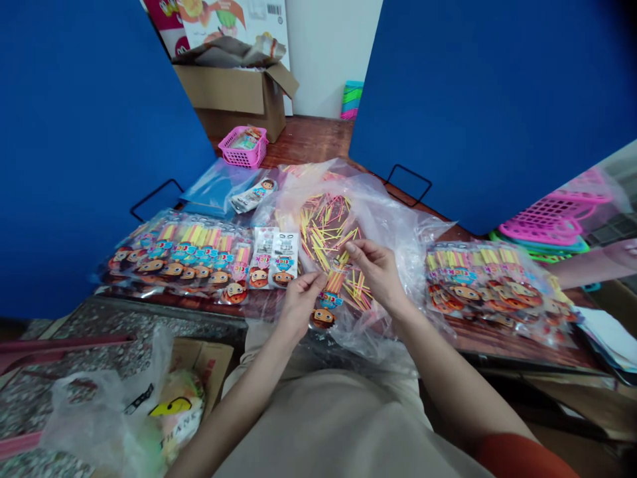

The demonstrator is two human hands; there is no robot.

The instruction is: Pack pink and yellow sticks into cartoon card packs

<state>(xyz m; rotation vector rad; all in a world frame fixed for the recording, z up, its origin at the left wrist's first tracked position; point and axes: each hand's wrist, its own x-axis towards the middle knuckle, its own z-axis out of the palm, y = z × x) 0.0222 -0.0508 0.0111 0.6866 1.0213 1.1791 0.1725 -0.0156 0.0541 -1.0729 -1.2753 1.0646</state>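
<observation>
My left hand point(300, 302) pinches the edge of a small clear packet point(326, 310), printed with a cartoon face and the word "Stick". Pink and yellow thin sticks point(335, 280) stand upright in the packet's upper part. Just to the right and above it, my right hand point(381, 272) has thumb and forefinger pressed together. Loose sticks lie right by those fingertips, but whether any are between them I cannot make out. Beneath both hands spreads a large clear plastic bag point(398, 222) with a pile of loose yellow and pink sticks point(323, 226) on it.
Filled packets lie in rows at left point(199, 259) and right point(485, 282). Two flat printed packets point(284, 260) lie by my left hand. Behind are a pink basket point(243, 149), a cardboard box point(223, 93) and blue panels point(478, 99). Another person's arm point(592, 262) reaches in at right.
</observation>
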